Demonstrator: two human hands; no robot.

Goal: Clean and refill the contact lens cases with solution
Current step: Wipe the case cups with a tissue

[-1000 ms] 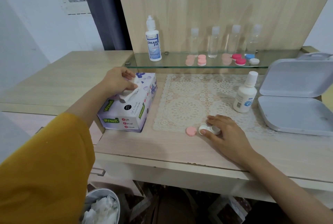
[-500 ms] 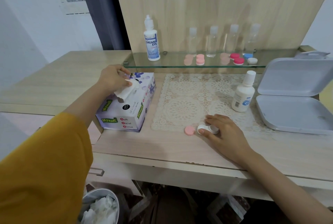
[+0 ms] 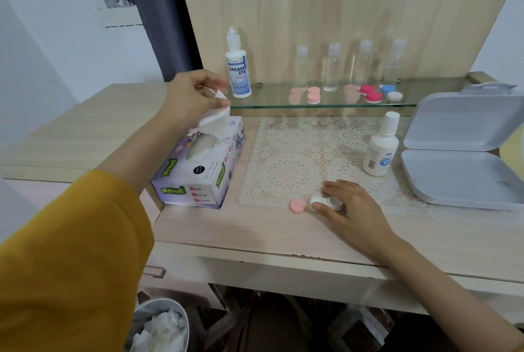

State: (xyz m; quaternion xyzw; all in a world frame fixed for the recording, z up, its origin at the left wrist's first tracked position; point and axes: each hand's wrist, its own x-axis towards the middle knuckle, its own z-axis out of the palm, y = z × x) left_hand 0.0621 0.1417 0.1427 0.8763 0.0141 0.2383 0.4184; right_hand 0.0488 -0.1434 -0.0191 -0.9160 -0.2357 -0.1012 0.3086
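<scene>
My left hand now pinches the tissue higher above its box; my right hand still grips the white lens case.

The tissue box is lilac with flowers, the mat cream lace, the cap pink.

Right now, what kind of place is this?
Probably a home dressing table set up for contact lens care: a Dream Eye solution bottle and contact lens cases on a glass shelf, plus a Mysoft tissue box.
</scene>
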